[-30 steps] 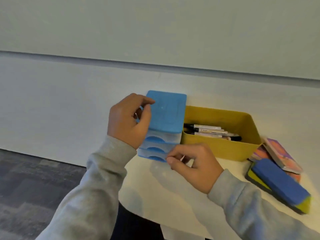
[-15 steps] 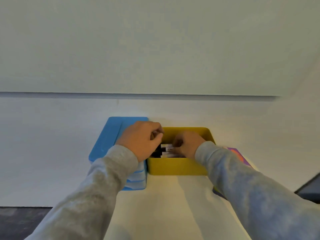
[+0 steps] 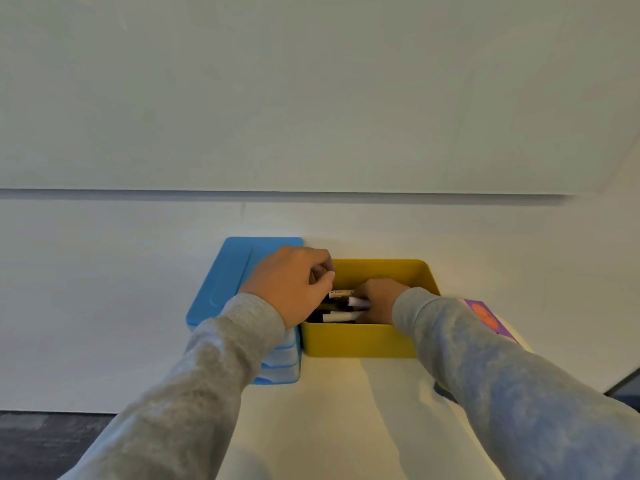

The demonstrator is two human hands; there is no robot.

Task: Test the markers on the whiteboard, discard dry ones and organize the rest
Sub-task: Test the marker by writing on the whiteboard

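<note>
Both hands had left the blue drawer unit (image 3: 239, 282) and gone to the yellow bin (image 3: 360, 341) standing just beside it. Inside the bin, the right hand (image 3: 379, 299) closed its fingers on a white-barrelled marker (image 3: 358, 302) among the other markers (image 3: 337, 317). The left hand (image 3: 294, 284) hovered curled over the bin's near-drawer corner; whether it held anything could not be told. Behind the bin, the whiteboard (image 3: 311, 98) showed no marks, so testing seemed barely begun, with sorting and discarding all left. The markers lay flat in a loose heap, white bodies with black ends, one label facing up.
</note>
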